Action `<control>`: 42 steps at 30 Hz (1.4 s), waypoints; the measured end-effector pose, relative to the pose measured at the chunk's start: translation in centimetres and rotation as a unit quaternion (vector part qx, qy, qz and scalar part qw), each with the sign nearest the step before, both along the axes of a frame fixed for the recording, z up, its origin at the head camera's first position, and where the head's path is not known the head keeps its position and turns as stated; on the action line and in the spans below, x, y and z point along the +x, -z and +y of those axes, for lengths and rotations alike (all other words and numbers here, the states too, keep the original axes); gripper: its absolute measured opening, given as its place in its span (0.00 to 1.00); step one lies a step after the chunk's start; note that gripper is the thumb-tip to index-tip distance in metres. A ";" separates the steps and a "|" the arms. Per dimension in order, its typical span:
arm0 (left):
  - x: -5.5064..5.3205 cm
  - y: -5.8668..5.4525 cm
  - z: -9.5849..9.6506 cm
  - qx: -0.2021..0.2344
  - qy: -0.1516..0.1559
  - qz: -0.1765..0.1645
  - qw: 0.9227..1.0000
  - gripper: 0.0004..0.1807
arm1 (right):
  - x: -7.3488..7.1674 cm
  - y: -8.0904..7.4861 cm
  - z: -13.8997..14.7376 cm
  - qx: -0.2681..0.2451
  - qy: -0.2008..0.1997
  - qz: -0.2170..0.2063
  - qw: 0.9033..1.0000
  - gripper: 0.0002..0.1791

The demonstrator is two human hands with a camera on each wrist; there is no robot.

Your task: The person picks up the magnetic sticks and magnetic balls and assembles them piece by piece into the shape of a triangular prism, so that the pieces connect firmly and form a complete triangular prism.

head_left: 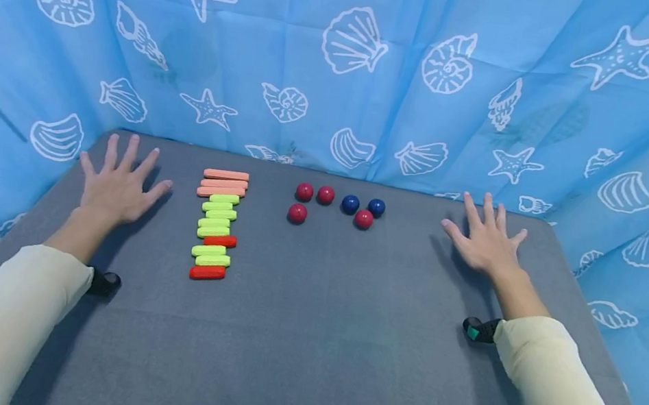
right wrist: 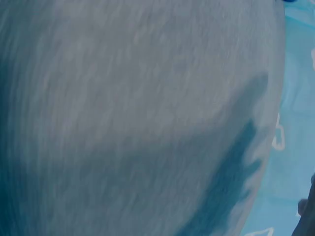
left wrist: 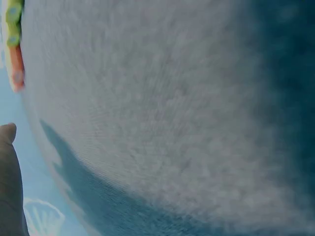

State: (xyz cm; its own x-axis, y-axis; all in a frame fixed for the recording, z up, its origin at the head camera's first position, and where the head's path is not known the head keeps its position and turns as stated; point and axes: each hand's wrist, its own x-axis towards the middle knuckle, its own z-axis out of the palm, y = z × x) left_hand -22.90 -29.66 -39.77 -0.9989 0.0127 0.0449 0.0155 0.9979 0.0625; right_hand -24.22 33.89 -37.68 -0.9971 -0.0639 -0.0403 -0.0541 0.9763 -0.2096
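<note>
Pale sleeves (head_left: 576, 404) reach in from the lower corners, a dark wrist device (head_left: 104, 283) at the inner side of each cuff. Beyond them, the left hand (head_left: 114, 194) and right hand (head_left: 486, 246) extend over the far part of the gray table (head_left: 342, 343), backs up, fingers spread. Each grip is released and holds nothing; whether any fingertip meets the table, I cannot tell.

To the right of the left hand, near its thumb, a column of sticks runs toward the person: three salmon sticks (head_left: 224, 184) farthest, then lime-green sticks (head_left: 214, 223) with one red stick (head_left: 220, 240) among them and another ending the column. Their long axes run roughly left to right, so short ends face the left hand, clearly the nearer one.

Between the hands lie four dark red balls (head_left: 304, 191) and two blue balls (head_left: 350, 204), in two triangles; the mixed triangle is nearer the right hand.
</note>
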 end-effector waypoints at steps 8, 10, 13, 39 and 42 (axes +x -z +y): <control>1.8 -0.8 3.7 -0.035 0.127 0.023 0.991 0.43 | -0.5 0.2 -3.1 -0.015 -0.059 -0.014 0.998 0.44; 2.3 -0.9 4.4 -0.036 0.155 0.028 0.987 0.43 | -0.6 0.4 -3.9 -0.021 -0.070 -0.014 0.997 0.44; 3.1 -0.8 5.2 -0.034 0.187 0.033 0.981 0.43 | -0.7 0.6 -5.1 -0.040 -0.084 -0.017 0.996 0.43; 7.6 1.1 6.1 0.208 0.273 -0.063 0.937 0.37 | -2.4 2.5 -10.9 -0.271 -0.100 -0.036 0.957 0.31; 7.7 1.2 6.1 0.241 0.281 -0.063 0.927 0.25 | -2.3 2.4 -11.2 -0.268 -0.104 -0.031 0.957 0.30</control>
State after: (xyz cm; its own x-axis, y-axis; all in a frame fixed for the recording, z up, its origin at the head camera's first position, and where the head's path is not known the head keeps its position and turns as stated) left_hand -15.21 -23.57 -40.93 -0.8381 0.5418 0.0637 0.4867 0.6900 0.5358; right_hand -26.56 22.74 -40.13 -0.9576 -0.2880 -0.0048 -0.2062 0.6969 -0.6869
